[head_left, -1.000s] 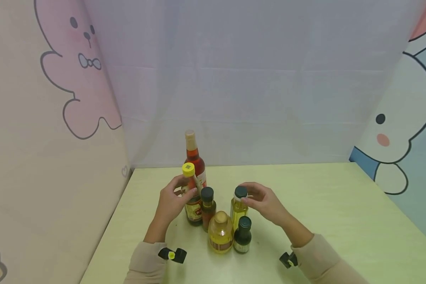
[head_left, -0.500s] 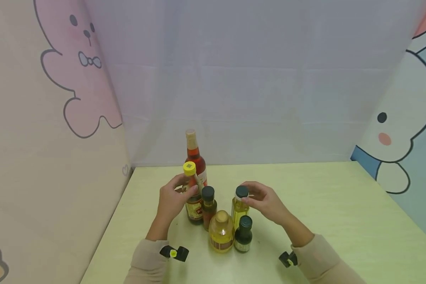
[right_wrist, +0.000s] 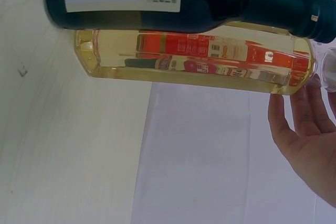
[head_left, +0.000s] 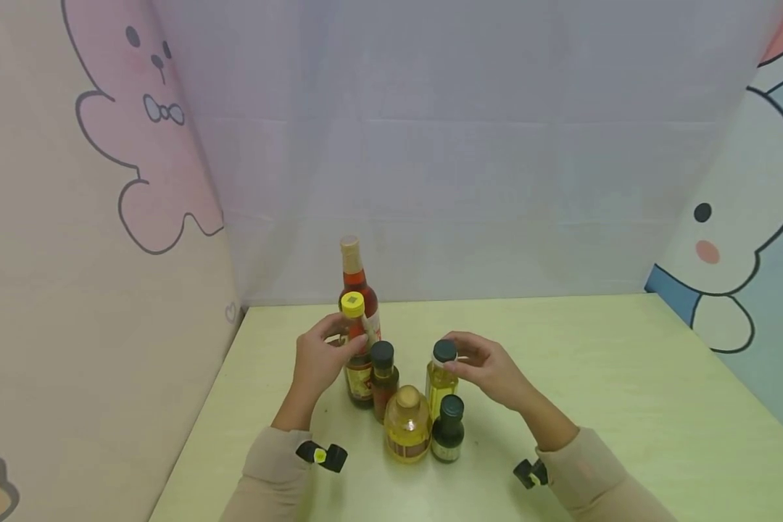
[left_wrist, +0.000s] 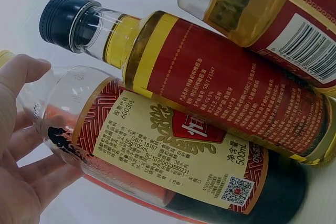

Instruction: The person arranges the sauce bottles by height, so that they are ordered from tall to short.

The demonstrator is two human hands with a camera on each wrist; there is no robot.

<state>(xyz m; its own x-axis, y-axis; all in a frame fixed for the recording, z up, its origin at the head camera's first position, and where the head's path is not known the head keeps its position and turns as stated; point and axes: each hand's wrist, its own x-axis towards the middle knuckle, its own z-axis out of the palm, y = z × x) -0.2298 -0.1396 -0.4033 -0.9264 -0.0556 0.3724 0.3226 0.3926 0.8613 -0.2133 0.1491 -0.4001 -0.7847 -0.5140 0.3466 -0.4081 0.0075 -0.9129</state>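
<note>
My left hand (head_left: 320, 359) grips the neck of a yellow-capped vinegar bottle (head_left: 360, 383), thumb on the near side. In the left wrist view the vinegar bottle (left_wrist: 173, 145) has a cream and red label, partly covered by a black-capped olive oil bottle (left_wrist: 210, 90). My right hand (head_left: 492, 373) pinches a clear bottle of yellow oil (head_left: 438, 384) just below its dark green cap. A small dark green bottle (head_left: 446, 438) stands before it and hides its lower part. To its left sits a round yellow bottle (head_left: 406, 435) with a gold cap.
A tall bottle of red liquid (head_left: 360, 290) stands behind the vinegar bottle. The bottles form a tight cluster on the pale yellow table (head_left: 561, 355). A white curtain (head_left: 457, 181) hangs behind, and printed cartoon walls (head_left: 104, 326) flank both sides.
My left hand has shifted the vinegar bottle slightly right and back, closer to the black-capped olive oil bottle. My right hand and its oil bottle have hardly moved.
</note>
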